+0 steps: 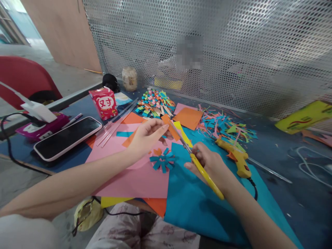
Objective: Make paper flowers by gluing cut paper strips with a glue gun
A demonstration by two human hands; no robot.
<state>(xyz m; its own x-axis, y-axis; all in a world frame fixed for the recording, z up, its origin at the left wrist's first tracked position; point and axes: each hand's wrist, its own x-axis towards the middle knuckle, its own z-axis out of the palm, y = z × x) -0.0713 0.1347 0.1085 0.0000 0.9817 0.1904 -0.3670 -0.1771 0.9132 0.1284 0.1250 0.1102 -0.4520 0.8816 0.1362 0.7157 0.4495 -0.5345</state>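
Note:
My left hand [149,135] pinches an orange paper strip [169,127] above the pink sheet [135,180]. In my right hand [207,160] are yellow-handled scissors [204,174], their blades lying against the orange strip and pointing up and left. A yellow paper strip [182,133] shows just behind the blades. Below my left hand, a blue fringed paper flower [163,160] and small orange pieces [157,151] rest on the pink sheet. Under my right hand is a large blue sheet [202,207].
Beyond the hands are a pile of colourful curled strips [155,102], orange squares [188,117] and paper scraps [220,124]. A yellow glue gun [238,159] lies at right. On the left are a phone [67,138], a red carton [104,103] and clear sticks [114,128].

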